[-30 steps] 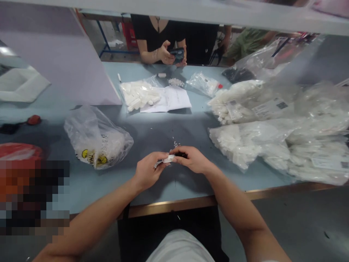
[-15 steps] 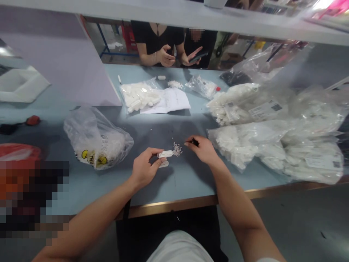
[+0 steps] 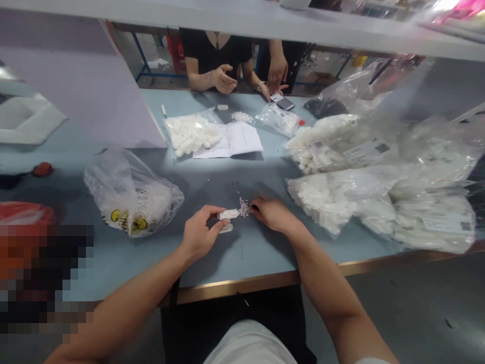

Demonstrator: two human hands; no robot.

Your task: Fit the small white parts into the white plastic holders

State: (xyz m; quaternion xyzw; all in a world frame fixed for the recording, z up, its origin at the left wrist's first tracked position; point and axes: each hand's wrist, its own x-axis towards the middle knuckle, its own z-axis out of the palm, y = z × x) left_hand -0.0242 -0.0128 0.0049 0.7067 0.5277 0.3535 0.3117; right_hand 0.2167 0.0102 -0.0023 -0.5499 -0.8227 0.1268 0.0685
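Observation:
My left hand (image 3: pixel 199 231) pinches a small white labelled tube (image 3: pixel 228 214) between thumb and fingers. A second small white piece (image 3: pixel 226 228) lies on the blue-grey table just below it. My right hand (image 3: pixel 272 214) rests beside a small heap of white pellets (image 3: pixel 244 208), its fingertips almost touching them. A small dark object seems to sit in those fingers, mostly hidden. The pellets lie right next to the tube's end.
Bulging plastic bags of white pieces (image 3: pixel 379 182) cover the table's right side. A clear bag (image 3: pixel 132 194) lies to the left. Farther off are a paper sheet (image 3: pixel 227 140) and a co-worker's hand (image 3: pixel 223 79). A phone (image 3: pixel 284 103) lies across the table.
My right hand has moved down and left, closer to the pellets. My left hand has barely moved. Across the table, a phone now lies on the bag.

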